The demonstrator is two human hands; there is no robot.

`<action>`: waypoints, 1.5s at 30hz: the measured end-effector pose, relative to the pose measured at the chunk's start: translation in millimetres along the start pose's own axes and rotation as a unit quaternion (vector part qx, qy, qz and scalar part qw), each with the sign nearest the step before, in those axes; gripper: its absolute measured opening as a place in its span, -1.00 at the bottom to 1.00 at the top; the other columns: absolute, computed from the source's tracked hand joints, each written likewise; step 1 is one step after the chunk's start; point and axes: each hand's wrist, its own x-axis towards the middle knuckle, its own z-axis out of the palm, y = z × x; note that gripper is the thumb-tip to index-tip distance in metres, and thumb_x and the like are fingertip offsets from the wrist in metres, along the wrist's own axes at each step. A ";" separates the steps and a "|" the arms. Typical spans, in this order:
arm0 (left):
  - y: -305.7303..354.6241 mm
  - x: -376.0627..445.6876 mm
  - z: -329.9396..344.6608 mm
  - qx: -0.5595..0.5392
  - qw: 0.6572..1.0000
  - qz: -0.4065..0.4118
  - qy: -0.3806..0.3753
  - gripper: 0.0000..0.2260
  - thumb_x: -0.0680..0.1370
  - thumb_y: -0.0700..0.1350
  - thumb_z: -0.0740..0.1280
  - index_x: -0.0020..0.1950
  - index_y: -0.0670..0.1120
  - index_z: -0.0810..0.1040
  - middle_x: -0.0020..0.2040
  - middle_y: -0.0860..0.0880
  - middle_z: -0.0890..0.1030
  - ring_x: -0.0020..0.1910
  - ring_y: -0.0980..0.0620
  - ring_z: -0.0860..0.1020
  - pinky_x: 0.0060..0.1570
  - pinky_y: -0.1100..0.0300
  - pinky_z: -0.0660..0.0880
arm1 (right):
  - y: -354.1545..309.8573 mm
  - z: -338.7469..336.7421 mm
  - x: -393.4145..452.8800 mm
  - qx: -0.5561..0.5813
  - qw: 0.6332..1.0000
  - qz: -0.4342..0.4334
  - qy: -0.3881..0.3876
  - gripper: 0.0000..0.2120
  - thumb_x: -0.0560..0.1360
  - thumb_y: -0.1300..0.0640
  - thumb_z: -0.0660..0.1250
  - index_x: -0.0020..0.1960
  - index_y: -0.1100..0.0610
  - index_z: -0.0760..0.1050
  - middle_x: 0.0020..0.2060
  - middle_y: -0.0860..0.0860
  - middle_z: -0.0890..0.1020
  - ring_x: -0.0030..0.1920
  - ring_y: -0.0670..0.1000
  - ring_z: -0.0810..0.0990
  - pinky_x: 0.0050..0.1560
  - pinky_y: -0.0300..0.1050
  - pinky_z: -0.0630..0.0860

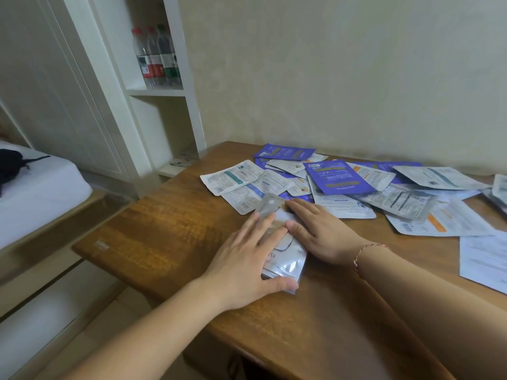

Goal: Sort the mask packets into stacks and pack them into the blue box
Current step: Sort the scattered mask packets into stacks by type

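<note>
A small stack of silvery mask packets (285,255) lies near the front left of the wooden table (153,229). My left hand (244,264) lies flat along the stack's left side, fingers straight, thumb against its near edge. My right hand (318,231) presses flat on the stack's right side. Behind them spreads a loose heap of white and silver packets (397,198), with a purple packet (336,176) lying on top and another purple one (284,151) at the back. No blue box is in view.
White printed sheets (482,259) lie at the table's right edge. A white shelf unit (162,91) with water bottles (156,56) stands left of the table against the wall. A bed (35,187) with white bedding is at far left.
</note>
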 end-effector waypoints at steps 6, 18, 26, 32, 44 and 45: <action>-4.2 -2.8 -9.1 0.035 0.998 0.043 0.000 0.01 0.27 0.58 0.18 0.56 0.23 -0.20 0.56 0.19 -0.33 0.54 0.09 -0.35 0.54 -0.04 -0.16 | -2.1 -15.0 12.7 0.113 0.992 0.039 0.030 -0.48 0.60 -0.14 0.14 0.47 0.10 0.32 0.40 0.03 0.44 0.40 0.04 0.38 0.37 -0.11 0.28; -1.4 7.2 -15.8 0.040 0.995 0.082 0.036 -0.10 0.27 0.52 0.30 0.53 0.27 0.07 0.58 0.11 0.03 0.52 0.08 -0.02 0.46 0.11 0.07 | -19.0 -18.8 58.1 -0.014 0.990 0.129 -0.053 -0.73 0.64 0.16 0.02 0.11 0.22 0.48 0.10 0.22 0.55 0.09 0.22 0.51 0.03 0.01 0.44; -1.6 8.3 -13.6 0.032 0.996 0.082 0.027 -0.14 0.29 0.51 0.28 0.52 0.21 0.18 0.55 0.10 0.14 0.52 0.09 0.01 0.44 0.02 0.19 | -17.2 -13.3 47.1 0.002 0.991 0.131 -0.019 -0.72 0.64 0.16 0.05 0.06 0.22 0.51 0.10 0.22 0.58 0.11 0.21 0.52 -0.01 -0.06 0.39; 2.8 2.9 -14.0 0.053 0.990 0.105 0.079 -0.05 0.26 0.62 0.11 0.55 0.21 0.05 0.59 0.11 0.08 0.57 0.04 -0.03 0.51 0.03 0.02 | -1.1 -28.1 22.5 0.156 0.977 0.107 0.094 -0.59 0.63 -0.06 0.13 0.28 0.18 0.51 0.15 0.11 0.62 0.17 0.09 0.55 0.16 -0.08 0.45; 179.2 84.7 -17.1 -0.047 0.977 0.198 0.068 -0.46 0.51 0.37 0.08 0.46 0.25 0.25 0.56 0.22 -0.04 0.54 0.16 -0.19 0.51 0.09 -0.06 | 254.6 -114.4 -163.5 -0.085 0.880 0.444 0.145 -0.47 0.56 -0.22 0.02 0.41 0.02 0.35 0.46 0.15 0.29 0.42 0.23 0.25 0.42 0.12 0.24; 192.6 93.2 -14.5 -0.044 0.979 0.194 0.037 -0.45 0.51 0.37 0.09 0.48 0.26 0.21 0.56 0.24 -0.09 0.53 0.17 -0.25 0.53 0.07 -0.10 | 259.1 -110.5 -171.7 -0.080 0.885 0.449 0.091 -0.46 0.55 -0.27 -0.07 0.43 -0.10 0.32 0.53 0.09 0.17 0.49 0.21 0.13 0.47 0.17 0.15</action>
